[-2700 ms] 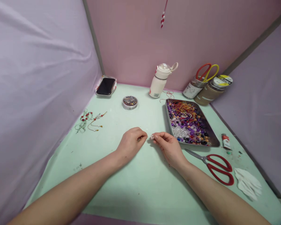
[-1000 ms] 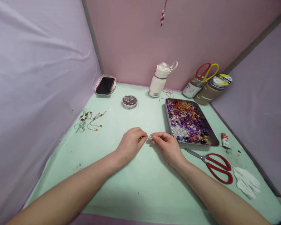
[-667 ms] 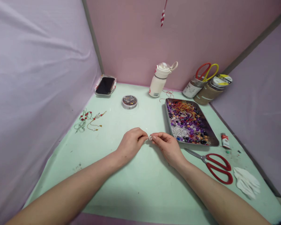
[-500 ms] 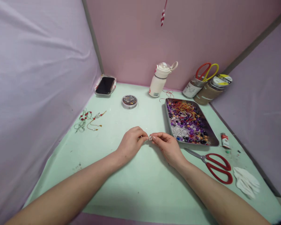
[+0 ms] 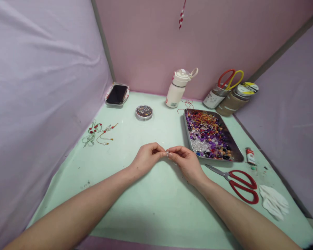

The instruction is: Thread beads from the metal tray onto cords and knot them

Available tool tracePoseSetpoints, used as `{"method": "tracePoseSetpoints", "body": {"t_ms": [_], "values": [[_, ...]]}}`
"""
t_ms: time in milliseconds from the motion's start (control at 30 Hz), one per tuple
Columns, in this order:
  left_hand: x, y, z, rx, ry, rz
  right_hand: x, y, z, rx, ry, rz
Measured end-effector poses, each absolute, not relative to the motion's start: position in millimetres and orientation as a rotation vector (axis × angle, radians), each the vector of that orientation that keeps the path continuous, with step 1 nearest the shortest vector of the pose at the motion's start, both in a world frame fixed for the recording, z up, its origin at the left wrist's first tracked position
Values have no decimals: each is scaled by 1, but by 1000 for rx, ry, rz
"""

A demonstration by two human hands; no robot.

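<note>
My left hand [image 5: 149, 157] and my right hand [image 5: 185, 162] meet above the middle of the table, fingertips nearly touching. Both pinch a small cluster of clear beads [image 5: 167, 153] between thumb and forefinger. Fingers cover most of the cluster, so any thread through it is hard to make out. Right of my right hand lies a metal tray [image 5: 238, 157] of purple, clear, black and amber beads, with tangled orange and red cord [image 5: 205, 121] at its far end. Red-handled scissors [image 5: 232, 177] lie below the tray, blades pointing toward my right wrist.
Beaded cords [image 5: 100, 132] lie at left. Behind stand a phone [image 5: 117, 94] in a plastic dish, a round case [image 5: 144, 112], a cream bottle [image 5: 176, 91] and jars [image 5: 215, 97] holding scissors. A lighter [image 5: 249, 156] and white gloves [image 5: 273, 201] are at right.
My left fingers have shifted slightly right and closed up to the bead cluster, leaving less of it showing. Everything else stays in place.
</note>
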State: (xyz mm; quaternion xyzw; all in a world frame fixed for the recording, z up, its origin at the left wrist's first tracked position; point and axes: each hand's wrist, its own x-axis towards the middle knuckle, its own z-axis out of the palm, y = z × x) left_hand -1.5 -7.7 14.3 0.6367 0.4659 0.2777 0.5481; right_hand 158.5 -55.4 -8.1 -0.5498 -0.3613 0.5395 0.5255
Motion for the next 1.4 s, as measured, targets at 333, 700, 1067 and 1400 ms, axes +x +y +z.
{"method": "tracePoseSetpoints", "body": {"t_ms": [333,700,1067,1400], "values": [[0,-9,8,1494,1063,691,156,-57,-3,-1314,-993,1242],[1,-10,3,1535,869,785,158,-61,-4,-1232,-1223,1130],[2,-12,15,1701,933,740,162,-66,10,-1206,-1194,876],[-1,-6,7,1040,885,685,163,-63,13,-1234,-1112,868]]}}
